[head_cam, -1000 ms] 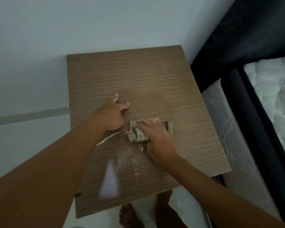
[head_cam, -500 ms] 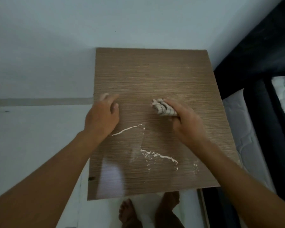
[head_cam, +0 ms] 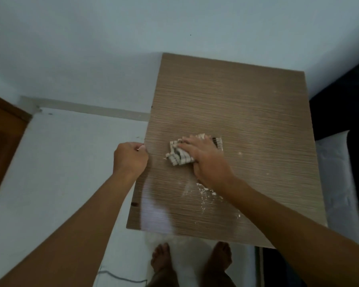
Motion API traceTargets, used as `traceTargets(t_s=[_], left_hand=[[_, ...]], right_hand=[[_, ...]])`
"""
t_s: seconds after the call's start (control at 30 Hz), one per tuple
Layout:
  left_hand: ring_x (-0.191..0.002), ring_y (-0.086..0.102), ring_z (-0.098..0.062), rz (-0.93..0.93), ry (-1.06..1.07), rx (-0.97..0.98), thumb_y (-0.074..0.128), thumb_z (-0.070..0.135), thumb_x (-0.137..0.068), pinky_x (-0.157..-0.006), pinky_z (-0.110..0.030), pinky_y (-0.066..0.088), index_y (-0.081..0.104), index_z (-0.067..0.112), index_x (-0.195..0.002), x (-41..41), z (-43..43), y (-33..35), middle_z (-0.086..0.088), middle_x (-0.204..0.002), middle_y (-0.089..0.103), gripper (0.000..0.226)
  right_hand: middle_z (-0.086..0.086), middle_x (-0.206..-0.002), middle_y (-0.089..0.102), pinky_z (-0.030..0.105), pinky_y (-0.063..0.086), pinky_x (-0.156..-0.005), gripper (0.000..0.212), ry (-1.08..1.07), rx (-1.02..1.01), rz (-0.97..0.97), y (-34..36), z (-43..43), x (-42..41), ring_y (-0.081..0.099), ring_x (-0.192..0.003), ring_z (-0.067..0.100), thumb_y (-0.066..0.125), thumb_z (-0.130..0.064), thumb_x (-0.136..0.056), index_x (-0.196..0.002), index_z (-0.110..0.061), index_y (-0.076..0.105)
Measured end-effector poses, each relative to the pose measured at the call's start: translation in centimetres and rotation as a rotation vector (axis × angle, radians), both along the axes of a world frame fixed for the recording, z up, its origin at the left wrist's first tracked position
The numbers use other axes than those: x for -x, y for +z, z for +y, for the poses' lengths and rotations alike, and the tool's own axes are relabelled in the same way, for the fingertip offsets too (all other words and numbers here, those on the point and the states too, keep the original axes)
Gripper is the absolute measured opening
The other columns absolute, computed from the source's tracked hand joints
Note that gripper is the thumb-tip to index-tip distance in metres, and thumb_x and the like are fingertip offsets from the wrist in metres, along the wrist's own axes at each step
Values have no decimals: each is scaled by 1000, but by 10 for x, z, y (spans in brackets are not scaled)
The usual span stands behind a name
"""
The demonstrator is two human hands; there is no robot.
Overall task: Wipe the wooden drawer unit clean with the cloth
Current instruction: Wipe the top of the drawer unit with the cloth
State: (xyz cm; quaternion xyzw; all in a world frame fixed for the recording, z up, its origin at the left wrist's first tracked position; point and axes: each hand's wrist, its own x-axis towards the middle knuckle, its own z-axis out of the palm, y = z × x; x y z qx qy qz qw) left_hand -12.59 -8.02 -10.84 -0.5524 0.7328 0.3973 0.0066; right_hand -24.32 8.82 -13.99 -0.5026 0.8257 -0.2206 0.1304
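— Where was the striped cloth [head_cam: 179, 155]?

— Bunched on top of the wooden drawer unit [head_cam: 247, 112], roughly mid-surface toward its left half. The right hand [head_cam: 205, 158] lay flat over it, fingers spread and pressing down; most of the cloth stuck out left of the fingertips, with a dark-striped corner showing beyond the knuckles.

— And the left hand [head_cam: 130, 160]?

— Curled into a loose fist at the unit's left edge, fingers pressed together. I couldn't tell whether it pinched anything.

— Any mess?

— White powdery residue [head_cam: 205, 191] lay just beside the right wrist, nearer the front edge. Bare feet [head_cam: 160, 257] stood on the floor below.
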Motion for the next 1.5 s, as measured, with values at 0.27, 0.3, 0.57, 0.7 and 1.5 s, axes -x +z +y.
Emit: traceTargets(t_s=[0.27, 0.3, 0.57, 0.7, 1.5], left_hand=[[-94, 65, -21, 66, 183, -103, 66, 23, -91, -91, -33, 53, 75, 7, -105, -18, 10, -3, -9, -106, 72, 23], [-91, 64, -19, 69, 206, -115, 66, 23, -91, -89, -31, 53, 75, 8, -104, -18, 12, -2, -8, -105, 72, 22], [-99, 65, -23, 109, 298, -266, 67, 21, -90, -96, -36, 52, 72, 8, -109, -18, 8, 4, -10, -109, 70, 23], [-97, 66, -21, 126, 323, -299, 67, 23, -90, -81, -29, 54, 71, 10, -110, -20, 7, 3, -8, -107, 70, 25], [-92, 68, -17, 92, 292, -371, 72, 16, -86, -92, -34, 55, 74, 11, -98, -57, 14, -4, -5, -99, 73, 13]], right_hand=[[1, -137, 57, 44, 35, -110, 58, 101, 76, -95, 12, 97, -41, 47, -132, 14, 42, -4, -78, -133, -21, 54], [-1, -138, 56, 40, 36, -111, 56, 74, 107, -118, 18, 96, -37, 48, -131, 13, 42, -5, -80, -133, -20, 55], [-2, -129, 62, 41, 45, -101, 47, -68, 158, -84, 40, -24, 60, 55, -119, 13, 49, -2, -90, -130, -22, 58], [1, -132, 60, 42, 42, -103, 50, -114, 53, -43, 14, -97, 84, 52, -122, 22, 44, -4, -89, -134, -22, 56], [-1, -136, 58, 40, 37, -111, 42, 520, 136, -256, 30, 49, 3, 48, -131, 13, 48, -15, -90, -130, -17, 59]])
